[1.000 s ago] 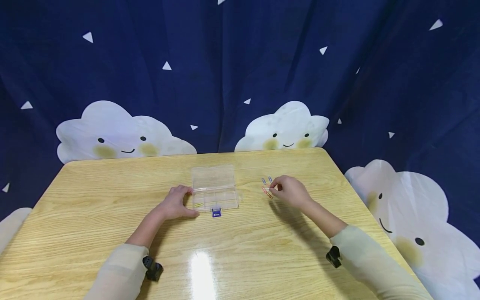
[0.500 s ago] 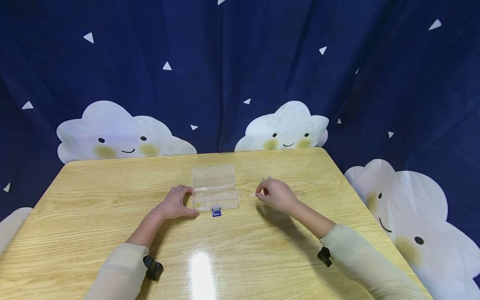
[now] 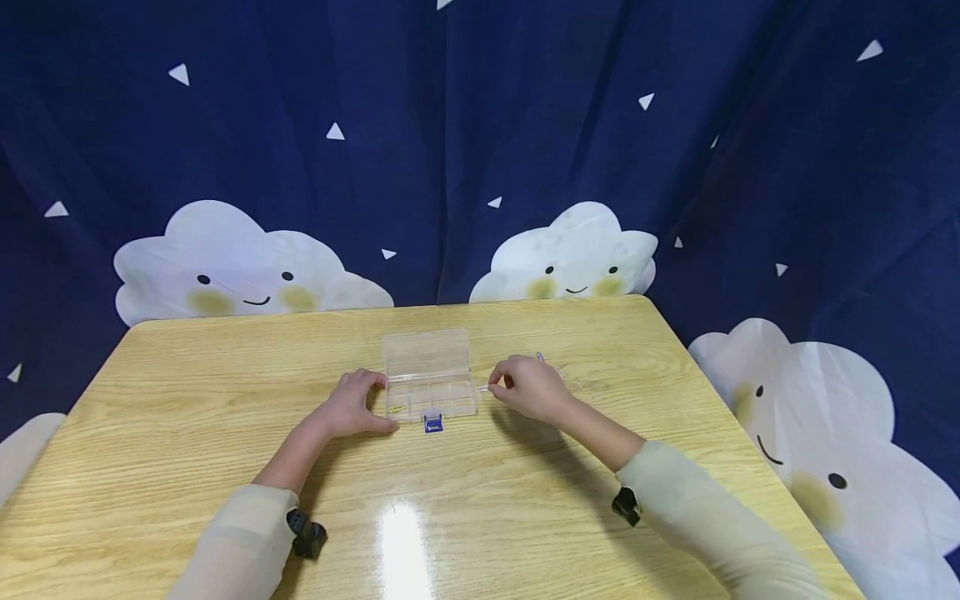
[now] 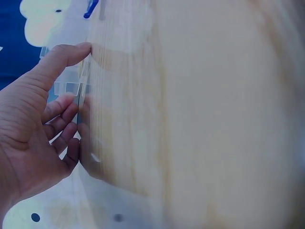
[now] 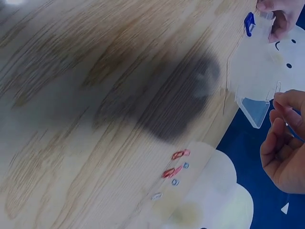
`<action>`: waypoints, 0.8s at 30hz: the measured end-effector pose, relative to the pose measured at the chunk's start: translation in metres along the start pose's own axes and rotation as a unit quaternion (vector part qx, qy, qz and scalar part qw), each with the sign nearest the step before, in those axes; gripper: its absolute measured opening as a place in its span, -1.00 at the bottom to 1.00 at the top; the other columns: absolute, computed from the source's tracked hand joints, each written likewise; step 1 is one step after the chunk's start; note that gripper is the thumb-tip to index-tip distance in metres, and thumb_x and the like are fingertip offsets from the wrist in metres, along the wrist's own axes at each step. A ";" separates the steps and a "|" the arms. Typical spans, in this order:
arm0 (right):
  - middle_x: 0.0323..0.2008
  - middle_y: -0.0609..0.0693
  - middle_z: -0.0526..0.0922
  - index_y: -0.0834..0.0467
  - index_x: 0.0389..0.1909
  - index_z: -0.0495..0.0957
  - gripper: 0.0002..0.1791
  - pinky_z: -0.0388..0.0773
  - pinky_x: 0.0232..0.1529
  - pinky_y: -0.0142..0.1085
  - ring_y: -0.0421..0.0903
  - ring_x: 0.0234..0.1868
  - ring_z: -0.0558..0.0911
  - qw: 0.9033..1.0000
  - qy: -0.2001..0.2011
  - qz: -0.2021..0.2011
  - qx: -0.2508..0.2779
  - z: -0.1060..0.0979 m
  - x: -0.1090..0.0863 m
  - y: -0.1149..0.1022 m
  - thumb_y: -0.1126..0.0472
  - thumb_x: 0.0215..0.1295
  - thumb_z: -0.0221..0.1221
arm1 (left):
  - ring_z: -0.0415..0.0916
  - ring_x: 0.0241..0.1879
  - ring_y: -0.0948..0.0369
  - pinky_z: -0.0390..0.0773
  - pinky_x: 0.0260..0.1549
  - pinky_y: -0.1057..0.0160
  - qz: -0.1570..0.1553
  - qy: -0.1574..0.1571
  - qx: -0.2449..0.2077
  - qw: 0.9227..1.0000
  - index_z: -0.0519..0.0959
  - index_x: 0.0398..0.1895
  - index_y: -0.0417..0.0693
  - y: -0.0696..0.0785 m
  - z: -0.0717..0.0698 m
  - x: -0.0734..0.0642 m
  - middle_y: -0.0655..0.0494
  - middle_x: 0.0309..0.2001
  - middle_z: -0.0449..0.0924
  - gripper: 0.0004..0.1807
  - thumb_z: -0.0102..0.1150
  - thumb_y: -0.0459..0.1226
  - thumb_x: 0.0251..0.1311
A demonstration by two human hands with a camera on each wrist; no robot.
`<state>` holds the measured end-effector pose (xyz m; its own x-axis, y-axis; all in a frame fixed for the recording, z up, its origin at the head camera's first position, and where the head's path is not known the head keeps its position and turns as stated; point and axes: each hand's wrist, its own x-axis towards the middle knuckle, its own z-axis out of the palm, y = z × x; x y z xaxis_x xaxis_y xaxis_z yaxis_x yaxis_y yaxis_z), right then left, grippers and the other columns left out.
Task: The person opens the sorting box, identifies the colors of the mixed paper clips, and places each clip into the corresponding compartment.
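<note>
Wooden table [image 3: 495,492]: clear box [image 3: 452,398] (yellow item [image 3: 396,409] inside, front left).

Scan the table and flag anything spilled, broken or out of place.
Nothing stands out. The clear compartment box sits open, the right hand pinches a white paper clip, and loose paper clips lie grouped on the table.

Cream left sleeve [image 3: 236,537] and right sleeve [image 3: 708,508], black left unit [image 3: 307,536] and right unit [image 3: 626,507] at the cuffs [image 3: 272,497].
Plain fabric, loose cut, some folds on the right; both stop above the wrists, left hand [image 3: 348,407] and right hand [image 3: 528,387] bare. Units small, blocky, probably cameras, details too small to tell.
</note>
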<state>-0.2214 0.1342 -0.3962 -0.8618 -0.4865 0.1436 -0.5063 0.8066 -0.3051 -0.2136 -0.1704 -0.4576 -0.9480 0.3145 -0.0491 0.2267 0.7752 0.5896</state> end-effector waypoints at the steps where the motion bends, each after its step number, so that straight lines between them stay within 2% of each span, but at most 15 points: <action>1: -0.62 -0.16 0.41 0.03 -0.43 0.65 -0.92 0.47 -0.22 -0.18 -0.27 -0.59 0.33 1.000 0.001 -0.002 0.001 0.001 0.001 -0.001 0.14 0.16 0.22 | 0.23 0.07 -0.11 0.31 0.07 -0.11 0.003 0.002 0.000 1.000 0.40 0.02 -0.20 0.000 0.000 0.000 -0.20 0.11 0.36 -0.24 0.47 -0.01 -0.25; 5: -0.61 -0.16 0.44 0.04 -0.42 0.65 -0.92 0.27 -0.54 -0.43 -0.27 -0.58 0.34 1.000 -0.005 -0.004 0.007 0.006 0.005 -0.005 0.15 0.16 0.21 | 0.24 0.03 -0.09 0.33 0.04 -0.08 0.014 0.012 -0.001 1.000 0.41 -0.02 -0.19 0.000 0.002 0.000 -0.19 0.07 0.38 -0.25 0.47 0.01 -0.26; 14: -0.60 -0.18 0.43 0.00 -0.43 0.64 -0.93 0.25 -0.57 -0.44 -0.28 -0.59 0.35 1.000 -0.013 -0.007 0.008 0.015 0.012 -0.019 0.13 0.17 0.20 | 0.22 0.10 -0.09 0.31 0.11 -0.08 -0.004 -0.001 -0.003 1.000 0.40 0.07 -0.20 -0.003 0.003 0.002 -0.19 0.13 0.36 -0.21 0.46 -0.02 -0.25; 24: -0.58 -0.17 0.46 0.01 -0.43 0.64 -0.92 0.27 -0.55 -0.44 -0.29 -0.57 0.36 0.999 -0.017 -0.025 0.010 0.028 0.022 -0.029 0.13 0.17 0.19 | 0.24 0.08 -0.11 0.32 0.09 -0.09 0.008 0.006 -0.002 1.000 0.41 0.05 -0.23 -0.002 0.002 0.001 -0.21 0.10 0.37 -0.22 0.47 -0.03 -0.27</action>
<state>-0.2243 0.0910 -0.4103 -0.8341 -0.5369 0.1269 -0.5469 0.7744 -0.3181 -0.2149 -0.1703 -0.4601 -0.9471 0.3195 -0.0299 0.2403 0.7680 0.5936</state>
